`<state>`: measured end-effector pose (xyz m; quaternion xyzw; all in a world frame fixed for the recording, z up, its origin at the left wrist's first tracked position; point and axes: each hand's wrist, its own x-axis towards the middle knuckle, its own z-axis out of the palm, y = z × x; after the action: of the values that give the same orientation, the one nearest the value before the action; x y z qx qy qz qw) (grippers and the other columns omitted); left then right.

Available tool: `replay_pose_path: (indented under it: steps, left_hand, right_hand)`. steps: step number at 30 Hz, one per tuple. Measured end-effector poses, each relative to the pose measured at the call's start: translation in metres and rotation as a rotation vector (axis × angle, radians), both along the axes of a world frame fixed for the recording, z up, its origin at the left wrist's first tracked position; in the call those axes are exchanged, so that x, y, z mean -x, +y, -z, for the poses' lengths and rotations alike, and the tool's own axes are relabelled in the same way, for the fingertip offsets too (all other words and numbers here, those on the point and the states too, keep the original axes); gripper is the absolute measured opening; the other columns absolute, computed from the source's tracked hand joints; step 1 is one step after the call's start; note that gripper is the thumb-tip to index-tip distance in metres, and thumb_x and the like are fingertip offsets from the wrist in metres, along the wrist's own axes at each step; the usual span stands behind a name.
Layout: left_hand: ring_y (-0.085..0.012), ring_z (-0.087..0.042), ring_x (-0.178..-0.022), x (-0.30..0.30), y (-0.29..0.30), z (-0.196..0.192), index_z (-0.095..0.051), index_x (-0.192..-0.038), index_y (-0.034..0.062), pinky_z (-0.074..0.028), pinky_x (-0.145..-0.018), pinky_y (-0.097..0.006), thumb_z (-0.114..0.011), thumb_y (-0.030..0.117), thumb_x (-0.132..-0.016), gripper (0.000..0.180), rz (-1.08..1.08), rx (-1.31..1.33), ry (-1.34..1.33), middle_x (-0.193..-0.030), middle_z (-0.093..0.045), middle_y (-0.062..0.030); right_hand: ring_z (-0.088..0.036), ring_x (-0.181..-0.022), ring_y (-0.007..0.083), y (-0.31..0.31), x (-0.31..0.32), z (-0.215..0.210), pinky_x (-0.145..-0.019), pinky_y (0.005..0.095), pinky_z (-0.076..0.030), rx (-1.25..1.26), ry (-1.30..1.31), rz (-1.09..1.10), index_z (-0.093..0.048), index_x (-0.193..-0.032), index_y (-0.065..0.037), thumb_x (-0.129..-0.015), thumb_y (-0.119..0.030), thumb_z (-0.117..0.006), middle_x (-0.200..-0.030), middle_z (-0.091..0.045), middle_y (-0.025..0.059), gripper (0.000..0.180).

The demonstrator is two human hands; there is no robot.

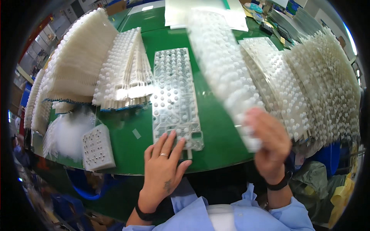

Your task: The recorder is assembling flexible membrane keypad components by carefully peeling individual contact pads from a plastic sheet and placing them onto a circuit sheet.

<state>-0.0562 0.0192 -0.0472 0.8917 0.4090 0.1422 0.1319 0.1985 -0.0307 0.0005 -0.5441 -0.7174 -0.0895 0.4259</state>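
On the green table before me lies a clear keyboard membrane [168, 86] with rows of white domes, its long side running away from me. My left hand [163, 157] rests palm down on its near end, fingers stretched out. With my right hand [269, 140] I grip the near end of a long, translucent white dome sheet [221, 63]. That sheet is raised and tilted to the right of the membrane, smeared by motion. Its far end hangs over the table's far part. My right fingertips are blurred, but they close on the sheet's edge.
Fanned stacks of domed sheets stand at left [79, 57] and centre left [119, 61]. More stacks [323, 81] fill the right side. A white block with metal dots [98, 148] sits near the front-left edge. White sheets [177, 13] lie at the back. A blue bin [86, 190] is below.
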Motion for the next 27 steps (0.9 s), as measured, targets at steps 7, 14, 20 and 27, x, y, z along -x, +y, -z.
replay_pose_path:
  steps: [7, 14, 20, 27]
  left_hand:
    - [-0.0313, -0.046, -0.13, 0.01, -0.014, 0.001, -0.062, -0.127, 0.0088, -0.031, -0.103, -0.043, -0.066, 0.023, -0.086, 0.044, -0.07, 0.031, -0.016, -0.141, -0.052, -0.0132]
    - [-0.0341, -0.048, -0.127, 0.013, -0.006, 0.006, -0.067, -0.117, 0.0079, -0.032, -0.104, -0.044, -0.065, 0.022, -0.086, 0.033, -0.131, -0.006, -0.109, -0.136, -0.056, -0.0127]
    - [-0.0269, -0.061, -0.111, -0.007, -0.015, -0.018, -0.059, -0.123, -0.0028, -0.05, -0.088, -0.034, -0.062, 0.02, -0.093, 0.037, -0.201, 0.9, -0.921, -0.128, -0.06, -0.0186]
    - [-0.0202, -0.067, -0.091, -0.028, 0.059, -0.021, -0.045, -0.136, -0.0054, -0.052, -0.075, -0.028, -0.055, 0.006, -0.094, 0.045, -0.027, 0.878, -0.775, -0.119, -0.065, -0.0161]
  right_hand:
    - [-0.054, -0.117, 0.027, -0.021, 0.033, 0.054, -0.094, 0.0408, -0.042, 0.537, 0.028, -0.087, -0.066, -0.119, -0.011, -0.074, -0.006, -0.072, -0.127, -0.062, 0.0057, 0.046]
    - [-0.055, -0.116, 0.0281, -0.009, 0.03, 0.055, -0.097, 0.0401, -0.041, 0.509, 0.074, -0.176, -0.064, -0.12, -0.005, -0.086, -0.012, -0.068, -0.126, -0.062, 0.0088, 0.034]
    - [-0.063, -0.107, 0.03, -0.015, 0.024, 0.044, -0.094, 0.037, -0.047, 0.386, 0.855, -0.129, -0.064, -0.115, 0.002, -0.099, -0.008, -0.05, -0.116, -0.067, 0.0177, 0.024]
    - [-0.048, -0.128, 0.0367, -0.018, 0.064, 0.03, -0.106, 0.0487, -0.037, 0.431, 0.255, -0.432, -0.055, -0.132, -0.008, -0.083, -0.015, -0.071, -0.139, -0.05, 0.0173, 0.052]
